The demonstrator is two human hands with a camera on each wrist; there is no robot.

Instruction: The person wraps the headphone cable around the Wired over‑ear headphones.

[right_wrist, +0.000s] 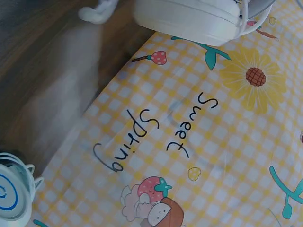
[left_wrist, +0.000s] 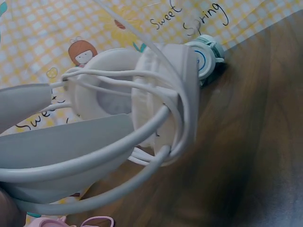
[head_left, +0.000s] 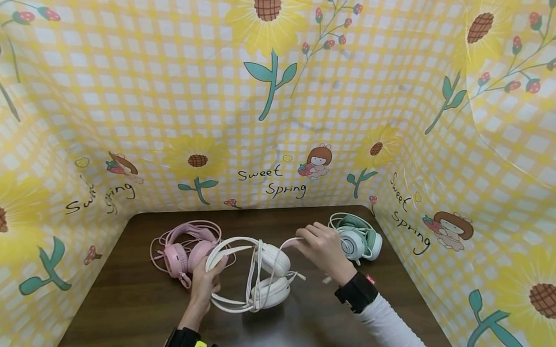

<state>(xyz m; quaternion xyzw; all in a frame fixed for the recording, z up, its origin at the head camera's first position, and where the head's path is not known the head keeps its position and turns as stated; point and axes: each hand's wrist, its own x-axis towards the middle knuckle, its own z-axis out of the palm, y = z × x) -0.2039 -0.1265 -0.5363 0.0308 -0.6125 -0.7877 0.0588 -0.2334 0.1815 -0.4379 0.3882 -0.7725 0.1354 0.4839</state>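
White over-ear headphones [head_left: 274, 292] are held up over the table, ear cups toward the right. My left hand [head_left: 203, 284] grips their headband from the left side. Raised to the right of the cups, my right hand [head_left: 324, 247] pinches the white cable [head_left: 288, 241], which runs from there to the headphones. More of that cable is wound around the cups and across the band, as the left wrist view shows on the near ear cup [left_wrist: 187, 94]. In the right wrist view an ear cup [right_wrist: 189, 19] fills the top, and the right hand's fingers are out of sight.
Pink headphones [head_left: 175, 260] with loosely coiled cable lie at the back left of the dark wooden table [head_left: 121, 306]. White and green headphones [head_left: 353, 245] lie at the back right. A yellow checked cloth [head_left: 277, 138] with printed sunflowers rises behind and along both sides.
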